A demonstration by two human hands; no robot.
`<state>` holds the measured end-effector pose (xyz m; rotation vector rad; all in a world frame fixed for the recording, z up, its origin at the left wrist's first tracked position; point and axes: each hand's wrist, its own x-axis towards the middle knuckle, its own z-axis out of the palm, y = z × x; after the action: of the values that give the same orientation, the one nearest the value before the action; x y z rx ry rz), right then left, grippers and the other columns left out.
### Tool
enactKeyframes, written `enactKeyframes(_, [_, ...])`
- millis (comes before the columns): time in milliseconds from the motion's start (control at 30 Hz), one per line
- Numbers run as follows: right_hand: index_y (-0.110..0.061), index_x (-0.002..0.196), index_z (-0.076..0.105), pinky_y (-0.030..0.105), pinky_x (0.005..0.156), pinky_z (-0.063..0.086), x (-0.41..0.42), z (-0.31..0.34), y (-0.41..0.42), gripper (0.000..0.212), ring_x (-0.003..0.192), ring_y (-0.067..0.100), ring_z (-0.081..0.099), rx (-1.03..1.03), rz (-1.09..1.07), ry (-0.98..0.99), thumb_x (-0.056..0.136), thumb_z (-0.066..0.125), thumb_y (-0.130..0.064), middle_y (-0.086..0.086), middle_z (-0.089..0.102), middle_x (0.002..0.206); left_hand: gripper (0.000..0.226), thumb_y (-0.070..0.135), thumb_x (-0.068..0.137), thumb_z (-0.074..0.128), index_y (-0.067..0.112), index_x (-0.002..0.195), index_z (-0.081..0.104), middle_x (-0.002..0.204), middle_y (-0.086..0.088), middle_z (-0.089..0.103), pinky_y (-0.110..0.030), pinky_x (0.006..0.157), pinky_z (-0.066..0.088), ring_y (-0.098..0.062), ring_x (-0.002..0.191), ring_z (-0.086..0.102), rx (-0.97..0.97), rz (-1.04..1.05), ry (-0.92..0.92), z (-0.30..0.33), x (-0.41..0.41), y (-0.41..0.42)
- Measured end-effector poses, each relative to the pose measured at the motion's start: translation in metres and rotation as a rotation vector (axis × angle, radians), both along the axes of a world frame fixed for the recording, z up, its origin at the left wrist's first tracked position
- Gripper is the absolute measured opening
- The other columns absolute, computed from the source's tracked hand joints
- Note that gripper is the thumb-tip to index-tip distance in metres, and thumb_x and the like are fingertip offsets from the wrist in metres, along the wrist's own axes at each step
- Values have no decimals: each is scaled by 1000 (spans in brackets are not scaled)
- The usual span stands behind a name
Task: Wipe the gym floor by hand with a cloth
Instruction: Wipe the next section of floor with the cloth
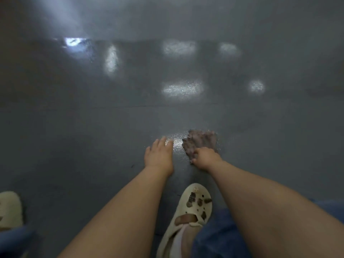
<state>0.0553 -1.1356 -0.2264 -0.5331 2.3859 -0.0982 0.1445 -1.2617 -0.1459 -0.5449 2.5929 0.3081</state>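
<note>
Our forearms reach out: right grip (203,157) bunches the cloth (202,141) for scrubbing; beside it, left grip (160,155), fingers spread flat, braces on floor (93,127).

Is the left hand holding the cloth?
No, the left hand rests flat on the floor; the right hand grips the cloth.

You have one cloth (202,141) under your right hand (205,158), two hands down with your left hand (159,155) just beside it, two cream clogs, one (189,207) just behind your right hand and one (10,209) well off behind your left, and one grey floor (93,127).
</note>
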Motion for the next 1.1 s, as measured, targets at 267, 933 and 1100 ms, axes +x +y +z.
enactKeyframes(267, [-17, 140, 39, 39, 105, 37, 11, 59, 14, 52, 131, 35, 37, -78, -92, 81, 91, 52, -28, 17, 40, 142, 75, 6, 89, 50, 20, 151, 11, 160, -4, 3, -43, 118, 13, -23, 147, 4, -26, -56, 148, 52, 3, 21])
enactKeyframes(933, [-11, 139, 37, 34, 106, 32, 2, 14, 32, 49, 131, 31, 34, 11, -84, 23, 93, 47, -23, 12, 36, 143, 66, 13, 90, 50, 18, 148, 19, 157, -5, 12, -39, 115, 20, -23, 145, 12, 139, -61, 30, -37, -32, 34])
enactKeyframes(1100, [-8, 125, 51, 34, 100, 38, -24, -22, 48, 36, 124, 32, 43, -64, -179, 11, 90, 48, -17, 13, 46, 132, 65, 10, 94, 42, 15, 151, 11, 160, -5, 2, -36, 119, 9, -22, 147, 2, 218, -40, -2, -86, -58, 51])
